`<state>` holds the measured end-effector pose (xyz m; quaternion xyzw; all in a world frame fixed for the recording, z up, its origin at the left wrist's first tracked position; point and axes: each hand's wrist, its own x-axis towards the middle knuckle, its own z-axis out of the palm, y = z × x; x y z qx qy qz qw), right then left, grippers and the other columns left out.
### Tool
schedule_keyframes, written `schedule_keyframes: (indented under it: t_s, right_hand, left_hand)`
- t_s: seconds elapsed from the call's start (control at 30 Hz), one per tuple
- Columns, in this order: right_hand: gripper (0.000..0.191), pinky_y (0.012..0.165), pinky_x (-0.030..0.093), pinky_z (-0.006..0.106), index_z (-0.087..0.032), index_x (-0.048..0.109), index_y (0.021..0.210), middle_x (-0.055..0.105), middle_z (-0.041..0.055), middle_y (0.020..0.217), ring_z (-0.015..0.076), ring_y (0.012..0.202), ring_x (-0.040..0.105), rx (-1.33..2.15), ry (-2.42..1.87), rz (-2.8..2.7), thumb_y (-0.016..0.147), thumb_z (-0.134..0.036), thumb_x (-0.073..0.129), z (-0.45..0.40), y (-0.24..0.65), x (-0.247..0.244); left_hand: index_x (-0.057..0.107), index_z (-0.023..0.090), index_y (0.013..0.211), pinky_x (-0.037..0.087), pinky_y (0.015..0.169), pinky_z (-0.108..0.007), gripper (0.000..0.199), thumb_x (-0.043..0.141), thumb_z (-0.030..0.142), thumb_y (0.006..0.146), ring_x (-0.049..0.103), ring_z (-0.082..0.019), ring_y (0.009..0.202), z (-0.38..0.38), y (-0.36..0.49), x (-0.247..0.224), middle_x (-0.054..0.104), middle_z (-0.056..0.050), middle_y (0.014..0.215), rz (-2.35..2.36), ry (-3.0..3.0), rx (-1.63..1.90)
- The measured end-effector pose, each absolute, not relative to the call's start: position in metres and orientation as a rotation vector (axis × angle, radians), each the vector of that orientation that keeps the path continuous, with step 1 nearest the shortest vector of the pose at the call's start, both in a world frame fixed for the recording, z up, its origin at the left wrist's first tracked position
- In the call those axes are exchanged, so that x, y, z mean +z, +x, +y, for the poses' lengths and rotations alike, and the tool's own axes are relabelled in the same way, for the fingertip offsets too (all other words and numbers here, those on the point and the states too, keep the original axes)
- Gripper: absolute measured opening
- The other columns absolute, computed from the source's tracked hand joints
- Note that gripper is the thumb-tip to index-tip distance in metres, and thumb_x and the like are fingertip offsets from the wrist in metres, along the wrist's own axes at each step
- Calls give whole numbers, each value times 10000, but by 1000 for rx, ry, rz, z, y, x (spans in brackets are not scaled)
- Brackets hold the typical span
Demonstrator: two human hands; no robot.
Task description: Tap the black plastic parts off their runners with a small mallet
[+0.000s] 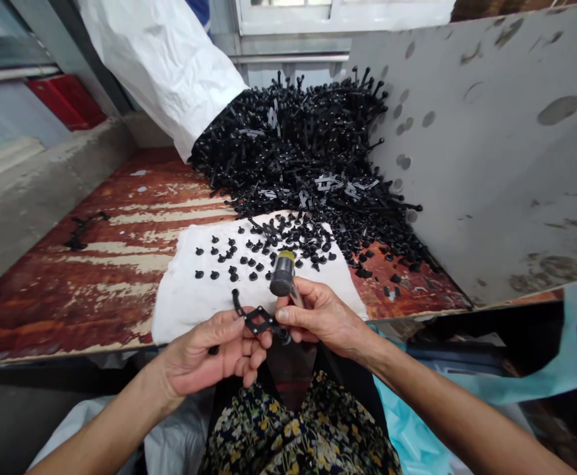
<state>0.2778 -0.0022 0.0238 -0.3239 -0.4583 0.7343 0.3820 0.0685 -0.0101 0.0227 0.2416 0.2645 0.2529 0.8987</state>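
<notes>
My left hand [219, 346] is closed, with its thumb and fingers pinching one side of a small black hinged linkage [258, 320]. The linkage has a diamond-shaped middle, and one thin arm points up. On its other side, the thumb and fingertips of my right hand [326, 315] touch it. That hand is also wrapped round the handle of a small mallet [282, 274], whose dark head with a yellow end stands above the linkage. Just beyond lies a white cloth [184, 297] with many small black knobbed pieces [252, 262] spread over it.
A big heap of black linkages [298, 145] spills from a white sack [169, 59] at the back. A grey panel [486, 145] walls off the right side. On the worn red-brown tabletop [100, 290], a few black parts [78, 232] lie at the left.
</notes>
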Motion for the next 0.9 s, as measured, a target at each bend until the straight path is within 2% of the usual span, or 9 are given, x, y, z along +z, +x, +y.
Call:
schedule_keyframes:
  t_s: [0.17, 0.27, 0.43, 0.53, 0.63, 0.77, 0.9]
  right_hand:
    - [310, 353, 207, 151, -149, 622, 883, 594, -51, 519, 39, 383, 406, 2058, -677, -1272, 761, -417, 717, -4, 283, 19]
    - [305, 363, 218, 150, -142, 618, 852, 586, -55, 502, 34, 380, 403, 1988, -707, -1295, 766, -419, 714, -7, 279, 20]
    - [291, 360, 226, 152, -168, 562, 794, 517, -94, 449, 28, 351, 355, 1771, -875, -1219, 765, -419, 706, -9, 268, 25]
    - [271, 353, 226, 144, -175, 550, 842, 502, -98, 457, 28, 354, 329, 1657, -975, -1168, 824, -432, 636, -18, 269, 24]
    - [319, 343, 221, 133, -188, 512, 874, 485, -108, 440, 21, 329, 302, 1689, -988, -1067, 866, -497, 588, -34, 277, 18]
    - [406, 322, 263, 133, -197, 502, 940, 532, -100, 474, 28, 304, 354, 1766, -965, -850, 827, -566, 626, -52, 284, 8]
    - [406, 313, 262, 127, -191, 534, 899, 630, -63, 625, 11, 334, 372, 1774, -902, -735, 723, -474, 766, -50, 286, 5]
  left_hand:
    - [756, 121, 840, 588, 530, -268, 330, 750, 441, 757, 687, -178, 622, -9, 67, 23, 724, -104, 759, 559, 478, 402]
    - [733, 96, 774, 558, 478, -234, 297, 786, 385, 725, 656, -155, 523, -7, 70, 26, 710, -105, 692, 662, 559, 370]
    - [682, 120, 833, 497, 409, -194, 278, 822, 278, 652, 618, -129, 478, -3, 78, 33, 709, -85, 730, 867, 626, 460]
    - [638, 144, 796, 536, 421, -254, 249, 805, 203, 621, 602, -136, 477, 1, 81, 40, 684, -39, 683, 994, 597, 549]
    - [644, 124, 819, 576, 470, -298, 216, 762, 156, 640, 597, -128, 476, 6, 84, 48, 682, -47, 685, 1055, 629, 582]
    - [652, 108, 826, 522, 387, -243, 178, 736, 161, 678, 520, -90, 399, 8, 91, 51, 637, -29, 611, 1010, 715, 589]
    - [649, 114, 789, 457, 344, -186, 186, 765, 194, 668, 456, -55, 367, 4, 99, 48, 605, -4, 582, 981, 698, 526]
